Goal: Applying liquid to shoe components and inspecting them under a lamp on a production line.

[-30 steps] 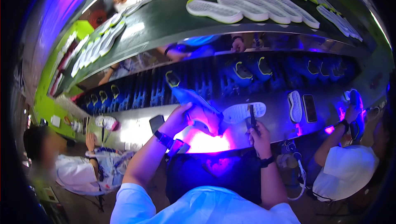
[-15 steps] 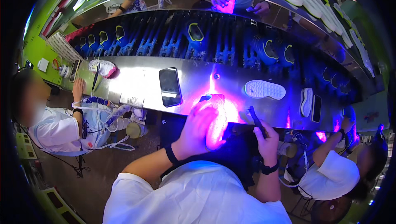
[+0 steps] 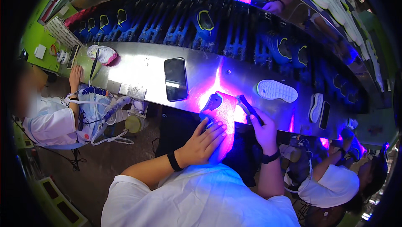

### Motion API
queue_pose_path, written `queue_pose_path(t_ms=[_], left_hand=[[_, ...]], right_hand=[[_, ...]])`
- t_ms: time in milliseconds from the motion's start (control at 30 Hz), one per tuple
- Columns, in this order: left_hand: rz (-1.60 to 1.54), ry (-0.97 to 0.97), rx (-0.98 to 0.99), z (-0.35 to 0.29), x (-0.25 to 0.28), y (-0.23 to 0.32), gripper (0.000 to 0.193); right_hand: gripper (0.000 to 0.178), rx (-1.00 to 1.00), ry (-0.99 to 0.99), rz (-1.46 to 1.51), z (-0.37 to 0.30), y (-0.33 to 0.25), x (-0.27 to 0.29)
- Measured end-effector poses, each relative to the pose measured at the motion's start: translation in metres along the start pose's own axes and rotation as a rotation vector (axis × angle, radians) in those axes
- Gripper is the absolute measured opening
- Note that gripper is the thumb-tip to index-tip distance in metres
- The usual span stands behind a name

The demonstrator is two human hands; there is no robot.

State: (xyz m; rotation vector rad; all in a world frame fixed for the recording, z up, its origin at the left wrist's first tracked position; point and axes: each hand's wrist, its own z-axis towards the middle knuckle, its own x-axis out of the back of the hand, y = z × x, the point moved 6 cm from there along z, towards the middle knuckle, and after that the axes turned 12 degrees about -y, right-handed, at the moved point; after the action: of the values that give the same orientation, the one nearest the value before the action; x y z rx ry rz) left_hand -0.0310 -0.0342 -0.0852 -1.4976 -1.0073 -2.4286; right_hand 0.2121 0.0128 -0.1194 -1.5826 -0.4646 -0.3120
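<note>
A shoe upper (image 3: 226,120), glowing pink and violet under strong light, tilts over the near edge of the bench, its toe toward my body. My left hand (image 3: 204,141) grips it from the left, with the fingers laid across its side. The dark collar end points at the bench. In my right hand (image 3: 264,133) is a dark-handled brush (image 3: 250,108), its head close to the right side of the upper; whether they touch I cannot tell. The underside of the upper is hidden.
A metal bench (image 3: 138,66) holds a black phone (image 3: 176,79), a white shoe sole (image 3: 277,91) and another sole (image 3: 316,107). Behind it, a dark conveyor (image 3: 167,30) carries several shoe uppers with yellow-green collars. Co-workers sit at left (image 3: 54,120) and right (image 3: 328,181).
My left hand and the upper have turned and moved nearer my body, exposing the dark collar. The brush in my right hand has moved left, close to the upper. My view has shifted slightly.
</note>
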Motion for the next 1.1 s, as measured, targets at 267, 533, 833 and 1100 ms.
queue_pose_path(t_ms=[267, 533, 833, 1100], left_hand=[[0.000, -0.037, -0.013, -0.002, -0.003, -0.005, 0.056], [0.047, -0.053, -0.031, -0.008, 0.002, -0.013, 0.054], [0.029, -0.078, -0.040, 0.001, 0.006, -0.004, 0.053], [0.040, -0.103, -0.001, 0.022, 0.004, 0.012, 0.067]], right_hand=[[0.034, -0.114, -0.086, 0.203, -0.027, 0.017, -0.019], [0.036, -0.141, -0.085, 0.291, -0.040, 0.025, -0.035], [0.037, -0.159, -0.259, 0.274, -0.082, 0.004, -0.014], [0.031, -0.170, -0.149, 0.306, -0.038, 0.016, 0.001]])
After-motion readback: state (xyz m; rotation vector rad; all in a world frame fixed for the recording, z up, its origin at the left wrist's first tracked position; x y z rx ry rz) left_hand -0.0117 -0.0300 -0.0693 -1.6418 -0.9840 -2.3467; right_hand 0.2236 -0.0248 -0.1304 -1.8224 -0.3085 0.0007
